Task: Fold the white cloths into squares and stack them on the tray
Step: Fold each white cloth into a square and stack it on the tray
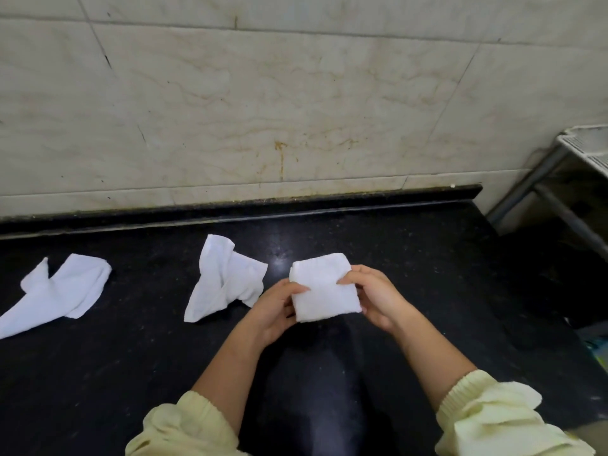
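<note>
I am holding a folded cloth [324, 287] over the dark surface [411, 258], just in front of me. It is already roughly square. My left hand [274, 307] is pinching its left edge, thumb on top; my right hand [375, 296] is gripping the right edge, fingertips pressing into the top layer. Both forearms are angling inward from the lower corners, wrists slightly bent, yellow sleeves [487, 409] pushed up.

Two loose cloths, the near one [227, 278] just left of my left hand and the far one [59, 291] well apart at the left, are lying crumpled and unfolded.

Risks, as I judge them: the layers are only being kept together by my pinch, so releasing one side early could let the fold spring open. No tray is clearly in view; a white rack [585, 146] is standing at the right edge, and I cannot tell whether it is the target. Carrying one-handed could skew the square.
</note>
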Motion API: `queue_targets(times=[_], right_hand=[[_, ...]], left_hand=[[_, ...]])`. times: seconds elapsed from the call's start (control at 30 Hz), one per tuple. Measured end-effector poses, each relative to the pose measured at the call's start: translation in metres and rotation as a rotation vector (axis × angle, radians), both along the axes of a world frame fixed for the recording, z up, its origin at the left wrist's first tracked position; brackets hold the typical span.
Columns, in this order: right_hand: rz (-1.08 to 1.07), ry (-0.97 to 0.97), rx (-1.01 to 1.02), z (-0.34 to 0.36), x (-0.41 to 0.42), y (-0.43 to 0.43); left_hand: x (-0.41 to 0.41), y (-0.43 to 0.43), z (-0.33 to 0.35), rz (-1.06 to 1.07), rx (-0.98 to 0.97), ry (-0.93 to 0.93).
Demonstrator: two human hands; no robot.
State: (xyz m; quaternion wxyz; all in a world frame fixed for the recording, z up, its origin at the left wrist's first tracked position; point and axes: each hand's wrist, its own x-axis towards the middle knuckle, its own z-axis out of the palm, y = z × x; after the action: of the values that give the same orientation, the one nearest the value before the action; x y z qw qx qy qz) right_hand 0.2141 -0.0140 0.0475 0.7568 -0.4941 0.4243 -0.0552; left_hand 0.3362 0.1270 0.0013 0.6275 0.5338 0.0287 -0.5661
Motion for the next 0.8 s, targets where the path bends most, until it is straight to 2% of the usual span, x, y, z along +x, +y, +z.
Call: queue_targets(times=[0.23, 0.43, 0.7, 0.8], right_hand=[[-0.105, -0.007, -0.053, 0.014, -0.028, -0.015], [-0.160, -0.016, -0.100, 0.030, -0.061, -0.046], [-0.186, -0.043, -0.212, 0.065, -0.135, -0.124], [-0.195, -0.063, -0.243, 0.077, -0.184, -0.167]], left_hand=[[-0.004, -0.025, 0.029, -0.177, -0.034, -0.134], [-0.024, -0.059, 0.056, -0.242, -0.070, -0.160], [-0.088, -0.139, 0.097, -0.289, -0.090, -0.257], [-0.144, -0.183, 0.107, -0.257, -0.108, -0.269]])
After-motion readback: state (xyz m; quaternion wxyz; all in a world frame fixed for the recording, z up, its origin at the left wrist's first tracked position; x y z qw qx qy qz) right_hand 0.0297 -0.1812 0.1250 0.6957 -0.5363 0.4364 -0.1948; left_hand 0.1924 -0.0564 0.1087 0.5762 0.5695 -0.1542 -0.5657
